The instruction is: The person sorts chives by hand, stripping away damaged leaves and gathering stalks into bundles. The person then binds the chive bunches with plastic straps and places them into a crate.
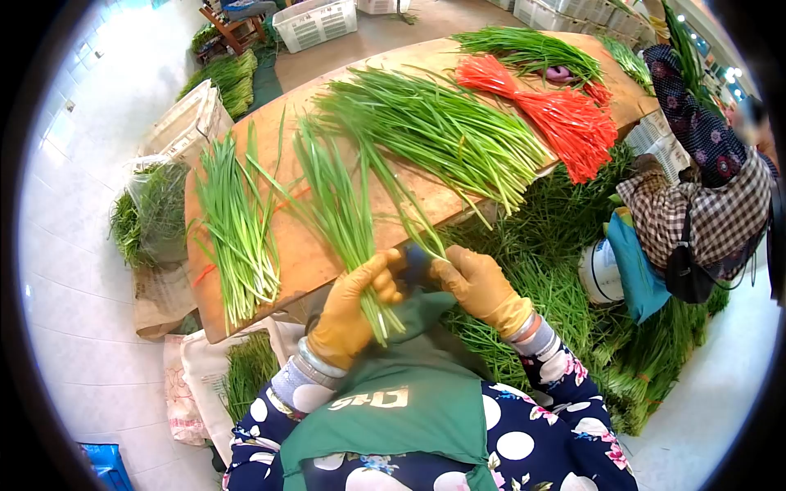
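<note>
My left hand, in a yellow rubber glove, is closed around a bunch of garlic chives; their pale cut ends stick out below the fist. My right hand, gloved the same way, pinches a few chive stalks by their pale ends, with the leaves trailing up and left. Both hands are over the table's near edge, just above the green apron. A smaller pile of chives lies to the left on the wooden table. A large loose heap of chives lies ahead.
Red plastic ties lie at the right, beside more chives. Chive trimmings cover the floor at my right. A person in a checked garment is near a white bucket. White crates stand behind the table.
</note>
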Demonstrator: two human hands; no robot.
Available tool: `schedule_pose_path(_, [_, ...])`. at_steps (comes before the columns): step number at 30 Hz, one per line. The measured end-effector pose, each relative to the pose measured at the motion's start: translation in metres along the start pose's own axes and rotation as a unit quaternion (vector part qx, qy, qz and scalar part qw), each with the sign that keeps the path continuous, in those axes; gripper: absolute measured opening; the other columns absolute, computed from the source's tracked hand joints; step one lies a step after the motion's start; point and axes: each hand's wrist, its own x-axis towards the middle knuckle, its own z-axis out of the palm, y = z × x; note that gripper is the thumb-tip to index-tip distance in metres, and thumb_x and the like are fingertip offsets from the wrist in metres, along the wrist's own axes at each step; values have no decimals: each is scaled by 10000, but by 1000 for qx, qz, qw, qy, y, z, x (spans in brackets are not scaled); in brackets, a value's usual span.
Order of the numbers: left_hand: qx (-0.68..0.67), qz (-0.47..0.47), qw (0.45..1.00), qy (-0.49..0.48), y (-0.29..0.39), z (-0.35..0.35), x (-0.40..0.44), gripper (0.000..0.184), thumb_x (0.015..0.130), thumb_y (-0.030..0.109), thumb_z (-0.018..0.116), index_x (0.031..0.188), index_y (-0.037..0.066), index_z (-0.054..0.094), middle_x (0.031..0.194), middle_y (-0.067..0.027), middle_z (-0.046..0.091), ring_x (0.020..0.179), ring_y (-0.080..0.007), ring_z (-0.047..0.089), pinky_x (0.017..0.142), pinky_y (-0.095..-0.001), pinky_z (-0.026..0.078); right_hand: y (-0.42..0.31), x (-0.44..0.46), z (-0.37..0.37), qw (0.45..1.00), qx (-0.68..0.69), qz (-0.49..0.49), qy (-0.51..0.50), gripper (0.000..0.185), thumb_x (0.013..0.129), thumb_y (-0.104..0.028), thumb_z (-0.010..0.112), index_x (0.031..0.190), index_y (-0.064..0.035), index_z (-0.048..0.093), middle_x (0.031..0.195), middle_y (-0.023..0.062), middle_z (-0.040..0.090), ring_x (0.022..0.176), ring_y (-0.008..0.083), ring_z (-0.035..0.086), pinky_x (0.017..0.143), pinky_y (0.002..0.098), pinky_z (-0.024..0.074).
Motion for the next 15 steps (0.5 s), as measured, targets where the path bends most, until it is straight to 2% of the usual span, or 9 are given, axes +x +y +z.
schedule_pose_path(1, [44,7,999,22,-1,2,-2,335,979,192,517,1228,-31,498,740,8,477,672,-109,501,725,-278,478,-5,-3,2,1000,2,0,2,310,897,-360,580,805,-64,577,710,203,585,698,413,582,606,490,458])
schedule_pose_path(3, [29,-20,998,44,-1,21,-3,421,976,200,522,1315,-32,430,799,-8,527,765,-125,565,912,-342,492,-23,-13,0,998,-59,-37,-5,291,928,-336,534,827,-65,572,729,208,590,693,421,575,602,497,452])
schedule_pose_path(7, [27,-46,998,15,-3,37,4,469,981,200,511,1367,-24,370,813,-5,544,789,-124,588,1015,-385,449,-44,-26,5,985,-115,-98,-79,228,928,-274,525,831,-71,562,700,166,603,657,404,593,592,497,468])
schedule_pose_path(9, [-41,-9,997,-64,1,21,12,458,992,201,488,1383,1,357,765,16,500,707,-100,550,1008,-385,447,-47,-26,-7,986,-72,-125,-86,232,912,-289,563,863,-63,591,728,155,614,669,381,605,604,468,481])
schedule_pose_path(10, [-95,-4,990,-104,11,24,12,435,1000,182,470,1391,26,360,710,29,433,613,-78,476,868,-346,497,-52,-23,-22,986,-44,-130,-92,243,898,-303,590,874,-62,608,746,152,620,681,360,612,612,446,488])
schedule_pose_path(11, [-156,4,979,-132,23,28,6,406,1004,170,457,1383,40,391,676,32,374,554,-69,395,666,-290,465,-57,-20,-39,986,-15,-134,-98,256,885,-318,616,885,-62,625,764,149,625,692,340,619,620,423,495])
schedule_pose_path(13, [-143,64,973,-170,38,32,-2,394,996,157,463,1366,25,421,648,32,369,526,-69,371,550,-255,369,-54,-5,-71,992,-49,-101,52,264,856,-322,662,851,-58,642,801,144,642,725,300,635,629,380,500])
schedule_pose_path(14, [-142,64,973,-171,37,30,-1,394,996,157,463,1366,25,421,648,32,369,526,-69,371,550,-255,369,-45,4,-79,978,-136,-69,145,278,848,-333,663,821,-60,623,769,130,630,703,300,624,616,391,493])
schedule_pose_path(15, [-131,54,973,-180,33,25,3,394,991,153,470,1358,17,431,630,34,357,517,-70,361,547,-246,360,-35,18,-84,946,-254,-62,193,309,841,-354,659,779,-58,591,736,120,601,676,308,609,603,411,486])
